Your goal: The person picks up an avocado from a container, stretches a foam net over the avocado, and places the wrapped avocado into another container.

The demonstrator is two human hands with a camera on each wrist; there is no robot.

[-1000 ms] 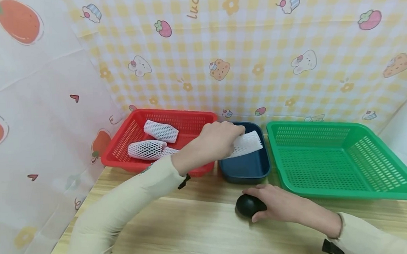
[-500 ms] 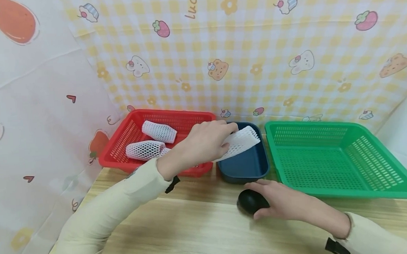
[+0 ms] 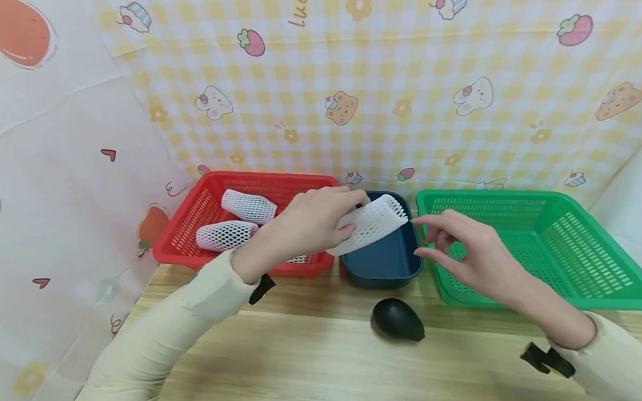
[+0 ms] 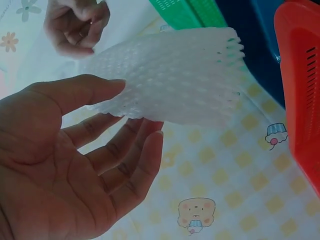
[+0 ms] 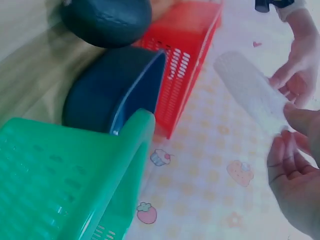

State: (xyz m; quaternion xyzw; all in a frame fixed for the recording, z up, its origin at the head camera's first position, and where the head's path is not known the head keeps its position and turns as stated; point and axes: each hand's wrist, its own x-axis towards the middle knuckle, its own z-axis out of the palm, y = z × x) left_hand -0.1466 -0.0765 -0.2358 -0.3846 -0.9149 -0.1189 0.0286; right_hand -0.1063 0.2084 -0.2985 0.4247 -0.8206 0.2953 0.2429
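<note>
My left hand pinches a white foam net sleeve between thumb and fingers, tilted above the dark blue bin. In the left wrist view the thumb lies on one side of the foam net sleeve and the fingertips on the other. My right hand is raised by the green basket, thumb and index finger spread apart, their tips right at the sleeve's open end. On the table in front of the bin lies a black avocado, touched by neither hand.
A red basket at the left holds several white foam net sleeves. At the right stands a green basket. The wooden table runs up to a patterned cloth backdrop.
My right hand has let go of the avocado and risen to the sleeve's open end. The avocado stays on the table. My left hand has shifted slightly left with the sleeve.
</note>
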